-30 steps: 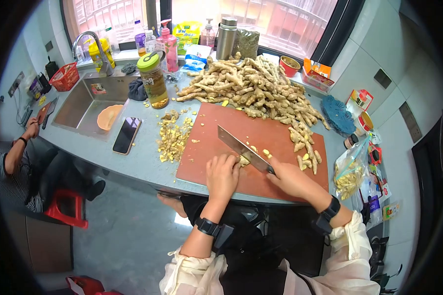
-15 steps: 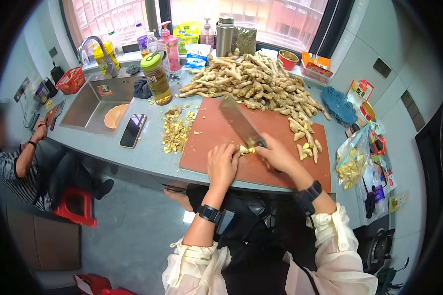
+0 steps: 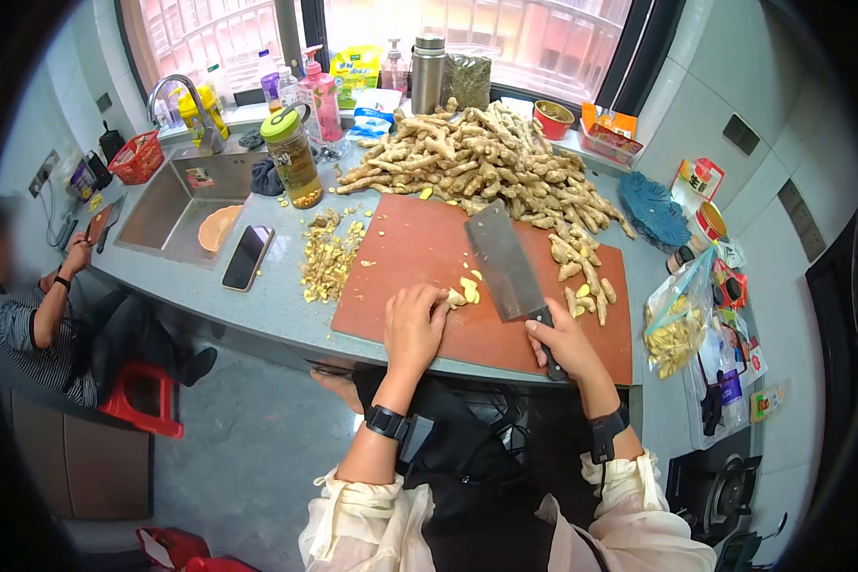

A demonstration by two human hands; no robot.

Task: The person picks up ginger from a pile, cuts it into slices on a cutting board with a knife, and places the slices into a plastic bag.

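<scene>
My right hand [image 3: 564, 345] is wrapped round the black handle of a cleaver [image 3: 505, 262], whose broad blade lies tilted over the red-brown cutting board [image 3: 400, 248]. My left hand [image 3: 416, 329] rests near the board's front edge, its fingertips on a small ginger piece [image 3: 456, 298]. Just right of that piece are yellow cut slices [image 3: 469, 289], apart from the blade. A large heap of ginger roots [image 3: 486, 157] covers the board's back edge and the counter behind. More roots [image 3: 582, 267] lie on the board's right side. Chopped bits [image 3: 329, 257] are piled left of the board.
A phone [image 3: 248, 257], a green-lidded bottle [image 3: 294, 157] and a sink [image 3: 176, 205] are to the left. On the right are a blue dish [image 3: 654, 207] and a bag of ginger [image 3: 677, 329]. A person [image 3: 43, 315] sits at far left.
The cleaver has moved right, away from the ginger piece, and its broad side now shows. Cut slices lie uncovered beside the piece. The view has shifted slightly.
</scene>
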